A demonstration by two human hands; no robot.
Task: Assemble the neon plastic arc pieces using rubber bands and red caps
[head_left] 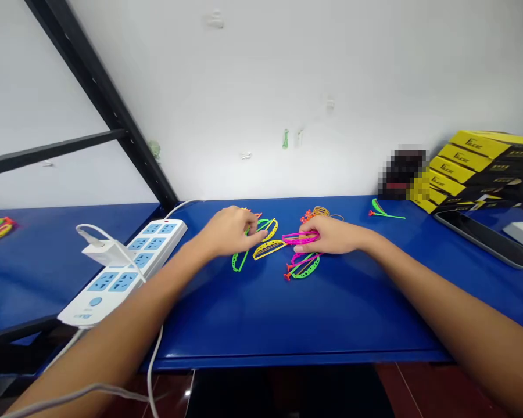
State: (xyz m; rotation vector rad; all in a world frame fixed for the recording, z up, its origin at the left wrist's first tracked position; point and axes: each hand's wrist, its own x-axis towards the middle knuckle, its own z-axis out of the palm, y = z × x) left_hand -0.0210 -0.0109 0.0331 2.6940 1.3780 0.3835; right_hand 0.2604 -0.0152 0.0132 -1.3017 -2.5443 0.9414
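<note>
My left hand [234, 232] is over a pile of green and yellow toy bows on the blue table, its thumb and fingers apart above a green bow [239, 262]. Between the hands lies a yellow bow [269, 249]. My right hand [326, 234] pinches a pink bow [291, 238] between thumb and fingers. Below it, another pink bow overlaps a green bow [307, 268], with orange suction tips [287, 275] at their left. Brown rubber bands [321, 211] and small orange pieces [305, 216] lie just behind my right hand.
A white power strip [146, 244] with a plugged-in charger [108, 253] and cables stands at the left. Yellow and black boxes [462, 162] are stacked at the back right, near a dark phone-like object [483, 237]. A small green bow with an arrow [386, 214] lies near the wall.
</note>
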